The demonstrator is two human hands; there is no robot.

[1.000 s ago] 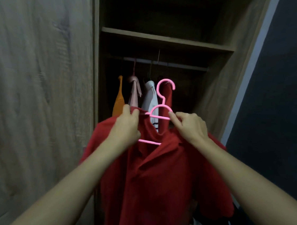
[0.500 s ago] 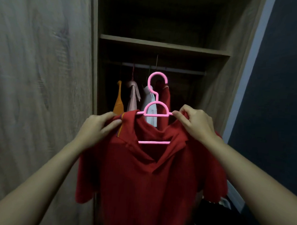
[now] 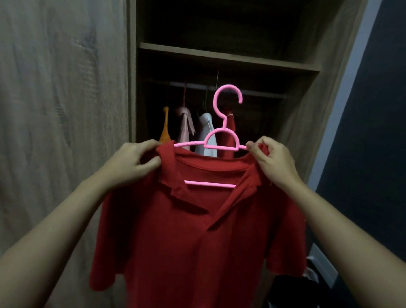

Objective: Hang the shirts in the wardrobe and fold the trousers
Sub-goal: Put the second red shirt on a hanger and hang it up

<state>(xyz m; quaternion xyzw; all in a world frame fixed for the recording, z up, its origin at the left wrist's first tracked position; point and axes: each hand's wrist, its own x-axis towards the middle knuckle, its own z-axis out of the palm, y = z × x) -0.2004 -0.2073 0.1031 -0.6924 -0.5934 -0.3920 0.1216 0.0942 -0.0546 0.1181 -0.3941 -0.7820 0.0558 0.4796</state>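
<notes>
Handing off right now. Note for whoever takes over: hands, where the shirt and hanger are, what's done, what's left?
Hands: left hand pinches the red shirt at the shoulder beside the collar. The right hand pinches the other shoulder at the end of the pink hanger.
Where: the shirt is on the hanger, held up before the open wardrobe. The hook is free, not on the rail.
Done: four hung garments on the rail.
Left: hook this hanger on the rail. The dark pile at lower right may hold trousers; cannot tell.
</notes>
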